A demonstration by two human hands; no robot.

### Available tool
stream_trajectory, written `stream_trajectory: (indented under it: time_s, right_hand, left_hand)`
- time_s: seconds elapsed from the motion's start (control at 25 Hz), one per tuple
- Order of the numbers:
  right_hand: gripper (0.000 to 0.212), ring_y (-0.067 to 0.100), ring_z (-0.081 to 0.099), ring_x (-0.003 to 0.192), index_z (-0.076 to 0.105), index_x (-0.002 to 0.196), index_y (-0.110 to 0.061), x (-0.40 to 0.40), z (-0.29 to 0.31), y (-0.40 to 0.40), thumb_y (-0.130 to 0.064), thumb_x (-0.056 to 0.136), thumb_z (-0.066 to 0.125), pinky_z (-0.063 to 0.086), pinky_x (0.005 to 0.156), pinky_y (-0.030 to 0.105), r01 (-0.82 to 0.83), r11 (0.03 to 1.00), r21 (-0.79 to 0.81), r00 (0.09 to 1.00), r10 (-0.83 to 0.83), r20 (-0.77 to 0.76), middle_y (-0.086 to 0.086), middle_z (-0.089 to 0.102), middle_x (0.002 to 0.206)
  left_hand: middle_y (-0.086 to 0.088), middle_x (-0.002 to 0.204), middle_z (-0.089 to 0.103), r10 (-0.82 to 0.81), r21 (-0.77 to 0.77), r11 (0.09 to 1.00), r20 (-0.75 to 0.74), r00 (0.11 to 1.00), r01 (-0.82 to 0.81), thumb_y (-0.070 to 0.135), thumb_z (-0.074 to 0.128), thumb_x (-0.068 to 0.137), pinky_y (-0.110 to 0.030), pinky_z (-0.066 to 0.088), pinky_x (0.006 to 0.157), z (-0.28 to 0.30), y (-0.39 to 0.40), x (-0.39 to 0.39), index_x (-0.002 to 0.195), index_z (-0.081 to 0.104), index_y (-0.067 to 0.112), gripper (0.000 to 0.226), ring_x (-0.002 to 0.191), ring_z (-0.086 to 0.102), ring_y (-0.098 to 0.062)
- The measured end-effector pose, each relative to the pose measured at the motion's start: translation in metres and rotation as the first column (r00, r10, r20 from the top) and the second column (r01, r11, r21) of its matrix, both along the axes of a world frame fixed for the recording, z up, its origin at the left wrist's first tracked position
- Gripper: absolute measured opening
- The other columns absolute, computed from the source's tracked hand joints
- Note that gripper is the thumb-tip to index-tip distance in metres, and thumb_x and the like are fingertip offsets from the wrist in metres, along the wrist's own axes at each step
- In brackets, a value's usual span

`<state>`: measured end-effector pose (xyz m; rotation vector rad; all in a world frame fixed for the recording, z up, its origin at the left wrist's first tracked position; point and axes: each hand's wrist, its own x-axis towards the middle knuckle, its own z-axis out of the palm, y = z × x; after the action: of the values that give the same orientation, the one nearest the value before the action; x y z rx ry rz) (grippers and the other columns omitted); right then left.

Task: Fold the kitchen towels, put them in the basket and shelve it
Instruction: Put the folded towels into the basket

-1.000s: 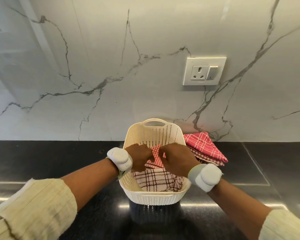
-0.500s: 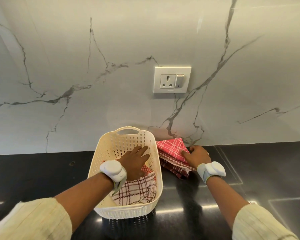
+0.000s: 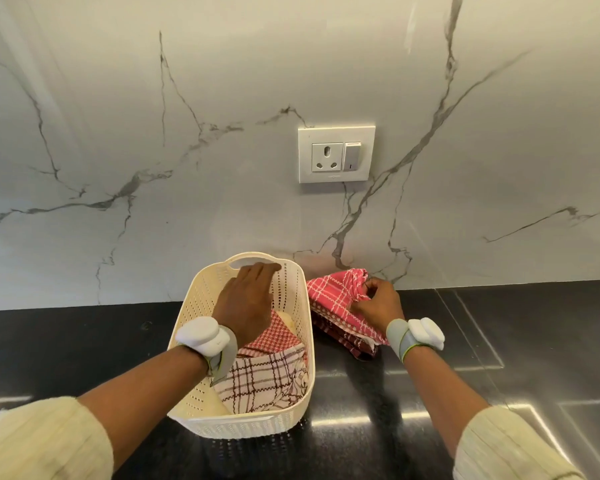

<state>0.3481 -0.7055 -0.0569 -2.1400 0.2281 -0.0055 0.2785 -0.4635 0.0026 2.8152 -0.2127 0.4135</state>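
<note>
A cream perforated basket (image 3: 194,386) stands on the black counter. Inside lie a white towel with brown checks (image 3: 264,382) and a small-checked red towel (image 3: 274,337). My left hand (image 3: 246,303) hovers over the basket with fingers stretched toward its far handle, holding nothing. Right of the basket sits a stack of folded towels, the top one red with white checks (image 3: 329,296). My right hand (image 3: 378,303) pinches that top red towel at its right edge. Darker towels (image 3: 343,341) lie beneath it.
A marble wall with a white socket and switch plate (image 3: 336,154) rises directly behind the basket and the stack. The glossy black counter (image 3: 499,341) stretches left and right of them.
Both hands left the red towel in the basket. My right hand moved to the stack beside the basket and took hold of its top towel. My left hand slid toward the basket's far rim.
</note>
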Motion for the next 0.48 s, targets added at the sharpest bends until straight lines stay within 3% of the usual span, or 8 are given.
stream_trajectory:
  time_s: [0.08,0.24,0.36,0.48]
  right_hand:
    - [0.032,0.026,0.06,0.081,0.053,0.071,-0.015,-0.004,0.004,-0.004,-0.001,0.06,0.08,0.046,0.068,0.028,0.032,0.995,0.09,0.999,-0.034,0.02,0.006,0.063,0.082]
    - [0.039,0.035,0.063,0.088,0.052,0.072,-0.015,-0.017,0.026,-0.006,0.005,0.056,0.081,0.052,0.074,0.039,0.022,0.972,0.234,0.994,-0.047,0.102,0.013,0.064,0.086]
    - [0.035,0.034,0.065,0.082,0.054,0.075,-0.014,-0.037,0.057,-0.014,0.009,0.062,0.078,0.056,0.071,0.043,-0.131,0.956,0.263,0.948,0.043,0.315,0.016,0.065,0.083]
    - [0.034,0.026,0.067,0.076,0.056,0.078,-0.015,-0.061,0.095,-0.024,0.004,0.065,0.081,0.058,0.068,0.034,-0.234,0.95,0.204,0.886,0.122,0.447,0.012,0.067,0.08]
  left_hand:
    - [0.002,0.135,0.051,0.05,-0.111,0.993,0.063,0.997,-0.042,0.021,0.058,0.092,-0.036,0.046,0.095,0.018,-0.005,0.003,0.134,0.044,0.022,0.044,0.121,0.048,-0.02]
    - [0.004,0.126,0.057,0.028,-0.034,0.999,-0.027,0.999,-0.029,0.04,0.062,0.089,-0.037,0.047,0.09,0.043,-0.02,0.025,0.123,0.055,0.026,0.038,0.115,0.052,-0.019]
    - [0.002,0.137,0.053,-0.188,-0.268,0.955,-0.208,0.96,0.13,0.045,0.072,0.081,-0.039,0.04,0.102,0.055,-0.038,0.037,0.131,0.054,0.025,0.056,0.126,0.046,-0.02]
    - [0.002,0.139,0.052,-0.388,-0.374,0.885,-0.263,0.883,0.277,0.04,0.077,0.076,-0.035,0.038,0.103,0.065,-0.053,0.032,0.137,0.048,0.025,0.069,0.124,0.047,-0.014]
